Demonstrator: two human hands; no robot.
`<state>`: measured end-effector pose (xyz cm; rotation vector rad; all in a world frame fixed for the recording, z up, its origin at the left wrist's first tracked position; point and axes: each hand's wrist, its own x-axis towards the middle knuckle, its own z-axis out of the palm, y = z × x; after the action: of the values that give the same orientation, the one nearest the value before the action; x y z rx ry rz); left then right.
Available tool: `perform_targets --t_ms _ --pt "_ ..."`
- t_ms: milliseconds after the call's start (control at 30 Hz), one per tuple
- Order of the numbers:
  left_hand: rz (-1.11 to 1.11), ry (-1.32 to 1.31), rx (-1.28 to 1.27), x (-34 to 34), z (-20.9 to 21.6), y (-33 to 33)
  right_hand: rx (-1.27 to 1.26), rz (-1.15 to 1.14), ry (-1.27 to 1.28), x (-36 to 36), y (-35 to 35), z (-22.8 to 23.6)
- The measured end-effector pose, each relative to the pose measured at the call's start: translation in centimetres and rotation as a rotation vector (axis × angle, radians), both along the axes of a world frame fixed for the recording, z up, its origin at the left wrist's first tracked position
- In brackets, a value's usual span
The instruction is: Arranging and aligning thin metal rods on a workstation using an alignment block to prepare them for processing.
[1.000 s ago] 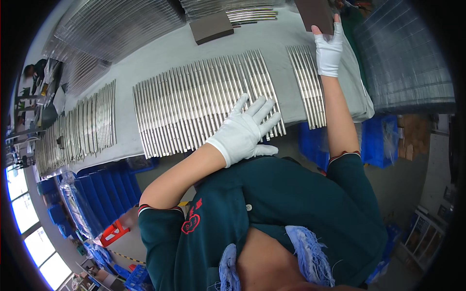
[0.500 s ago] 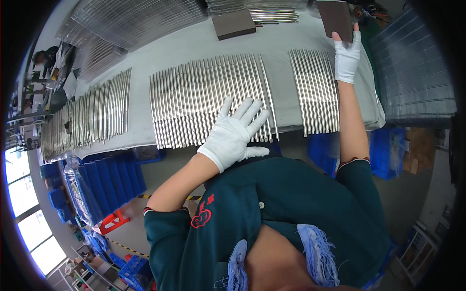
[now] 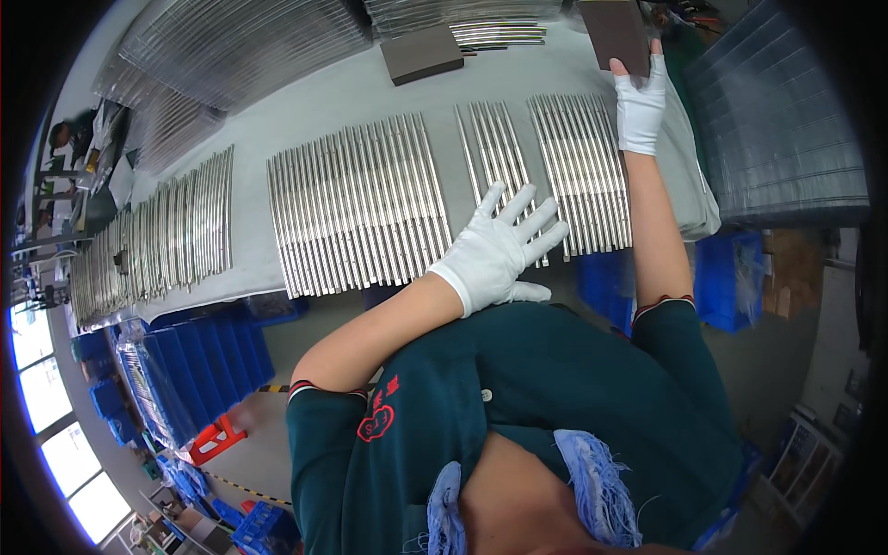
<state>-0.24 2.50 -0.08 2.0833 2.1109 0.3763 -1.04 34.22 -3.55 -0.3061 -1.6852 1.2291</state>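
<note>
My left hand [image 3: 499, 252], in a white glove, lies open with fingers spread over the near ends of a small group of slim metal rods [image 3: 499, 143]. A wider row of rods [image 3: 356, 203] lies to its left, and another row [image 3: 575, 157] to its right. At the far right, my gloved right hand [image 3: 640, 109] grips a flat brown block [image 3: 614, 37] by its near edge, with thumb and a finger showing bare tips. The block's far end is cut off by the picture's upper edge.
A second brown block [image 3: 421, 55] lies at the back beside more rods [image 3: 504, 34]. Further rods [image 3: 162, 231] fill the left of the pale-covered table [image 3: 250, 139]. Clear plastic trays [image 3: 240, 55] are stacked behind. Blue bins [image 3: 199, 356] stand below the table's edge.
My left hand has moved right, and several rods now lie apart from the wide row, nearer the right-hand row. My right hand still holds the block; the whole view has shifted slightly.
</note>
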Motion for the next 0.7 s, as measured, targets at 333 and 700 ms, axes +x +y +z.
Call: perform_targets --t_ms 333,700 --pt "0.068 0.060 -0.039 -1.1 1.5 -4.2 -0.031 -0.031 -0.048 0.2 -0.4 0.8" --pt "0.039 -0.061 0.016 -1.0 0.8 -3.5 -0.023 -0.030 -0.025 0.1 -0.2 0.6"
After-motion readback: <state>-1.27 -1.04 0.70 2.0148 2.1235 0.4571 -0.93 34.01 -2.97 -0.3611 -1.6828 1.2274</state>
